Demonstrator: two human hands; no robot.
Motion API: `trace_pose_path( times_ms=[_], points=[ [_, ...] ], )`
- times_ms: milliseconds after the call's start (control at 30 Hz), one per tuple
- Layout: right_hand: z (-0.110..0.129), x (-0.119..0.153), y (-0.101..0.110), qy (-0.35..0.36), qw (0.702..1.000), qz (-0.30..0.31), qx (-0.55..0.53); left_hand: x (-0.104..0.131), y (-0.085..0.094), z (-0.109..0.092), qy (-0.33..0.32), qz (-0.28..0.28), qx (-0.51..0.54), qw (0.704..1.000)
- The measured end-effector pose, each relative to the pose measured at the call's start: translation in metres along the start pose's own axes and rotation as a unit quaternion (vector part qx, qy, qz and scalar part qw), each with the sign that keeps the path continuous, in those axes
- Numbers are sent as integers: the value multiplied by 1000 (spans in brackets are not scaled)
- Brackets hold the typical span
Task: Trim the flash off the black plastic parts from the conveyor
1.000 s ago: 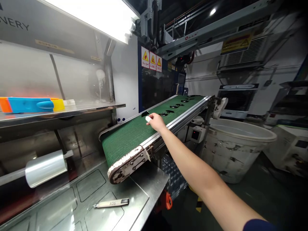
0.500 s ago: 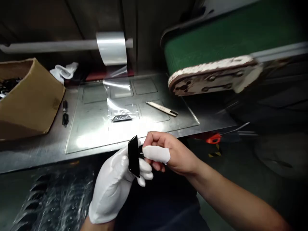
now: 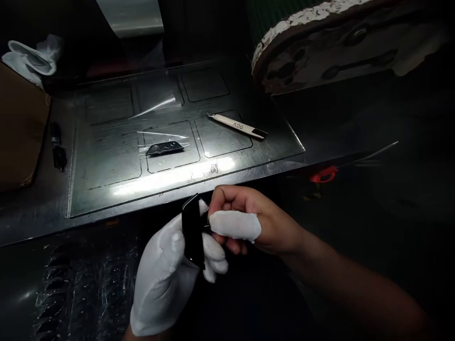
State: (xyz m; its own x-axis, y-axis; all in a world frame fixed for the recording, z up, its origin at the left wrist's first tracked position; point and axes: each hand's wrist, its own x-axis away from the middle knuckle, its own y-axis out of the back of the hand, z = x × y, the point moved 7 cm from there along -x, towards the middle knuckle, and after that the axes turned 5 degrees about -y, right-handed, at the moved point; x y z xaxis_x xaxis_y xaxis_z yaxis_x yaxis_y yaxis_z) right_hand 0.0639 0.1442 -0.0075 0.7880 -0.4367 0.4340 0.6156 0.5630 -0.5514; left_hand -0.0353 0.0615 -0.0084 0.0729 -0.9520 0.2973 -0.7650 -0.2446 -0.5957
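My left hand [image 3: 161,272], in a white glove, is closed around a glossy black plastic part [image 3: 193,234], long and narrow with a slanted top end. The part stands nearly upright between thumb and fingers, in front of the bench edge. My right hand [image 3: 236,220] is bare except for a white cover on the thumb. Its thumb and fingers are pinched close against the right side of the part, by a small dark stub; what they grip is mostly hidden. A similar dark piece [image 3: 165,148] lies on the marked sheet [image 3: 170,166] beyond my hands.
On the sheet rests a pale cutter pen [image 3: 236,125] marked A06. At left are a black marker [image 3: 57,147], a cardboard box [image 3: 21,128] and a white cloth [image 3: 33,59]. A clear tray of dark parts [image 3: 85,289] sits lower left. A conveyor end [image 3: 320,52] juts in upper right.
The view has tilted down and come closer, so the bench items appear higher and larger, and the picture is darker. Both hands keep their hold, with the black part turned slightly.
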Motion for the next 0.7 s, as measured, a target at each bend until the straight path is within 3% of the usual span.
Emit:
trace_pose_path(
  times_ms=[700],
  points=[
    [-14,-7,6,14,1000,13,16,1,-3,5,7,-32,21,999]
  ],
)
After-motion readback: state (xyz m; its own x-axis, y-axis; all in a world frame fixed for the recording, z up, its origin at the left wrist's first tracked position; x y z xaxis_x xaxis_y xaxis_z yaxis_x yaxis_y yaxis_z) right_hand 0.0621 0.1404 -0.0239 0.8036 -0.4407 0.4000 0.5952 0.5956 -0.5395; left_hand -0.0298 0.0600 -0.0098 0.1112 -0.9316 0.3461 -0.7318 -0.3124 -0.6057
